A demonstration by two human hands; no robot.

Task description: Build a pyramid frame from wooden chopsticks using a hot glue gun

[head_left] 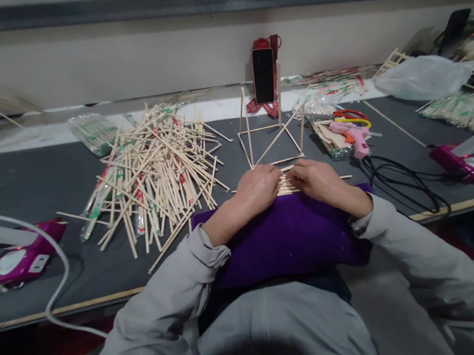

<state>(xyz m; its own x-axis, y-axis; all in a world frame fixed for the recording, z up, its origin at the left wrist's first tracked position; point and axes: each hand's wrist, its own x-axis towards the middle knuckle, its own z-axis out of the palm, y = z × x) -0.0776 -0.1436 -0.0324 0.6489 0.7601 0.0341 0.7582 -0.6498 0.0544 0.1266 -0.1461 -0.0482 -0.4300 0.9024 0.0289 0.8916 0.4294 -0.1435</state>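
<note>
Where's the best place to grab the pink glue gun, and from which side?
Take the pink glue gun by its handle, coming from the near right with the right hand. The handle points toward you, while the yellow-and-red loops crowd the far side. I'd keep fingers off the orange trigger and clear of the black cable.

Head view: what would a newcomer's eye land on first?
Probably the big messy heap of wooden chopsticks, spread on the dark table left of the hands. Next, the bright purple cloth at the table's front edge, below both hands. Then the pink glue gun, lying to the right beyond the right hand.
</note>
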